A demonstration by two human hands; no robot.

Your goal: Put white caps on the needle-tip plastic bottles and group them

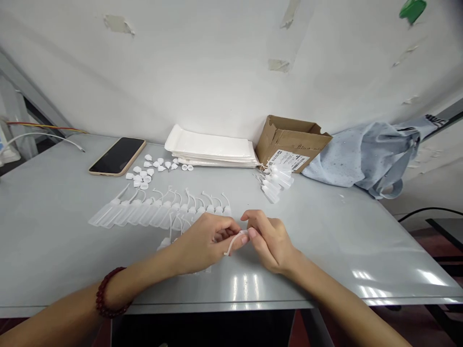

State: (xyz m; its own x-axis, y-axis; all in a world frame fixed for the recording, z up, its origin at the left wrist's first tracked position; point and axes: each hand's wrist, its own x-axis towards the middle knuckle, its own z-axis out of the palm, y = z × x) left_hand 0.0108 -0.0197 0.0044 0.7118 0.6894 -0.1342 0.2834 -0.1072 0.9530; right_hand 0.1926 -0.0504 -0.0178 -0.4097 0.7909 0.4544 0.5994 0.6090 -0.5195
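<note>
A thin white curved tube (234,242) spans the small gap between my hands, over the front middle of the table. My left hand (206,241) is closed, thumb and fingers pinched by the tube, whose bent free end hangs past the thumb. At the tube's other end, my right hand (270,243) is also closed, its thumb and forefinger pressed together; what sits between those fingertips is mostly hidden. Behind and left of my left hand lies a row of translucent bottles (155,214) with white caps and thin bent tubes. More such pieces (165,242) lie partly under that hand.
Loose white caps (144,178) lie beside a phone (117,155) at the back left. A stack of white envelopes (213,147) rests against the wall. Right of it stand an open cardboard box (289,144), several translucent pieces (275,182) and a light blue cloth bag (358,154).
</note>
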